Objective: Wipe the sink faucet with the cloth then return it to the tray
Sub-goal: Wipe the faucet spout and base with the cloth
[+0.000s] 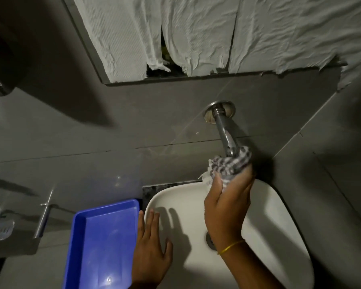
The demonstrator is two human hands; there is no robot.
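A chrome faucet [223, 130] juts from the grey tiled wall above the white sink [279, 222]. My right hand [227, 205] grips a grey-and-white checked cloth [230, 161] wrapped around the faucet's lower end, hiding the spout tip. A thin yellow band circles that wrist. My left hand [151, 243] lies flat with fingers spread on the sink's left rim, holding nothing. The blue tray [100, 243] sits to the left of the sink, touching the left hand's side, and nothing lies in it.
A mirror covered with crumpled white paper [196, 34] hangs above the faucet. A metal soap dish [0, 228] and a towel bar [43, 220] are fixed to the wall at the left. The sink drain [209, 240] shows beside my right wrist.
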